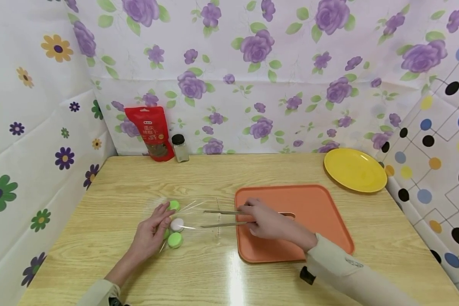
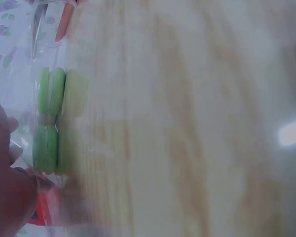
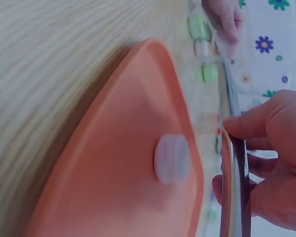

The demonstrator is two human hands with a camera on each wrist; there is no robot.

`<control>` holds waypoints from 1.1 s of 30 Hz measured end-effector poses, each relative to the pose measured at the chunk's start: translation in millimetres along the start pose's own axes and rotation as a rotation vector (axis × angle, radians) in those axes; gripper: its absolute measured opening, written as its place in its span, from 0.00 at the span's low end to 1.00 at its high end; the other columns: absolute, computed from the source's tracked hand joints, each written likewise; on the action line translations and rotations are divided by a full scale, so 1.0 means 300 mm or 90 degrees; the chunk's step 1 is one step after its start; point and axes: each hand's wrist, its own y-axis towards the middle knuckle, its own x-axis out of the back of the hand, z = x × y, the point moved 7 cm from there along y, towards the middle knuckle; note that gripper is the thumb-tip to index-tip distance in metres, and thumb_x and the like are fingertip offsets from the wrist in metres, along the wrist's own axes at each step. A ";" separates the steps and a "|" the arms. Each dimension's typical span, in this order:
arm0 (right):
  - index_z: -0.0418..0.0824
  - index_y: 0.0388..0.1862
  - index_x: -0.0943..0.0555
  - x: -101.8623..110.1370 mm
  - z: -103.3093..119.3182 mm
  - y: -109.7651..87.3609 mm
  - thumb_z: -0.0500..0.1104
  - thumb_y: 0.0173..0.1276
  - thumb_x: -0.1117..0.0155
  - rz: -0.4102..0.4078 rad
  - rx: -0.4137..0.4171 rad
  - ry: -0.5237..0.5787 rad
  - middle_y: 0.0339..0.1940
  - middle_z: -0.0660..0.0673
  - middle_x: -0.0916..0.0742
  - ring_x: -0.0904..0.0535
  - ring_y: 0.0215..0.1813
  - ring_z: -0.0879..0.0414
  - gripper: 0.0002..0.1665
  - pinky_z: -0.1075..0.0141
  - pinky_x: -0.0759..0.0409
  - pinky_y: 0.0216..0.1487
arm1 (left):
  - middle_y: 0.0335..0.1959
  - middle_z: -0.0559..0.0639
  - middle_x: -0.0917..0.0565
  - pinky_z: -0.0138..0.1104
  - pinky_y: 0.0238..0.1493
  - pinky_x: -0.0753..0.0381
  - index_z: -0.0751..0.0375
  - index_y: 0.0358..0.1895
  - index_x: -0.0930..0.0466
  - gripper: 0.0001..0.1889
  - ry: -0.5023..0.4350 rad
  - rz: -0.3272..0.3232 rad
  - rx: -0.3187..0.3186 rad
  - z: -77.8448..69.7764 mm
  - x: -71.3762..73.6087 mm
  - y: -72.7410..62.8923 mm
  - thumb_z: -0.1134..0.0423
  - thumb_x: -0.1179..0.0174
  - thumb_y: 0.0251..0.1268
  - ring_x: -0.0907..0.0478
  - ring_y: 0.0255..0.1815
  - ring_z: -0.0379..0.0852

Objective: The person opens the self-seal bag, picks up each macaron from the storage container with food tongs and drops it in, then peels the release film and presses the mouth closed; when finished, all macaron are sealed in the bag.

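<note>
My left hand [image 1: 150,234] grips the closed end of a clear plastic bag [image 2: 48,47]. Inside the bag lie several macarons, among them a green macaron [image 1: 175,240] and a pale macaron [image 1: 177,225]; the hand partly covers another green one. My right hand [image 1: 263,221] holds metal tongs [image 3: 233,148] between thumb and fingers above the orange tray [image 1: 310,195]. The tongs' two arms stand apart, their tips pointing left over the bag, with nothing between them. A single whitish macaron [image 3: 171,159] sits on the tray, hidden behind the right hand in the head view.
At the back left stand a red pouch [image 1: 151,134] and a glass shaker jar [image 1: 180,148] with a black lid. A yellow plate [image 1: 355,170] lies at the back right. Patterned cloth walls [image 1: 229,97] enclose the wooden table [image 1: 199,278] on three sides.
</note>
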 end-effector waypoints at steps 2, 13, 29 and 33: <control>0.33 0.63 0.24 0.019 -0.016 -0.041 0.29 0.70 0.38 -0.012 -0.005 0.004 0.52 0.39 0.22 0.28 0.47 0.47 0.23 0.60 0.24 0.39 | 0.62 0.76 0.27 0.25 0.69 0.43 0.75 0.52 0.17 0.12 -0.001 0.000 0.000 -0.001 0.001 0.000 0.80 0.42 0.67 0.34 0.65 0.77; 0.34 0.61 0.22 0.065 -0.114 -0.271 0.27 0.66 0.34 -0.074 -0.032 -0.008 0.49 0.41 0.22 0.28 0.48 0.49 0.23 0.58 0.20 0.42 | 0.61 0.75 0.25 0.26 0.68 0.39 0.74 0.51 0.17 0.13 -0.002 -0.020 -0.017 -0.022 0.014 0.006 0.82 0.42 0.65 0.33 0.64 0.76; 0.36 0.58 0.20 0.037 -0.200 -0.417 0.28 0.63 0.31 -0.096 -0.094 -0.020 0.48 0.44 0.21 0.29 0.48 0.50 0.23 0.56 0.21 0.43 | 0.62 0.74 0.26 0.25 0.68 0.41 0.76 0.51 0.18 0.12 -0.008 -0.012 -0.005 0.002 0.007 -0.003 0.81 0.44 0.67 0.35 0.63 0.79; 0.36 0.58 0.20 0.026 -0.211 -0.422 0.28 0.63 0.31 -0.095 -0.100 -0.022 0.48 0.45 0.21 0.29 0.47 0.51 0.23 0.57 0.22 0.42 | 0.62 0.74 0.26 0.25 0.68 0.41 0.76 0.51 0.18 0.12 -0.006 -0.012 -0.008 -0.002 0.004 0.000 0.81 0.44 0.67 0.34 0.63 0.78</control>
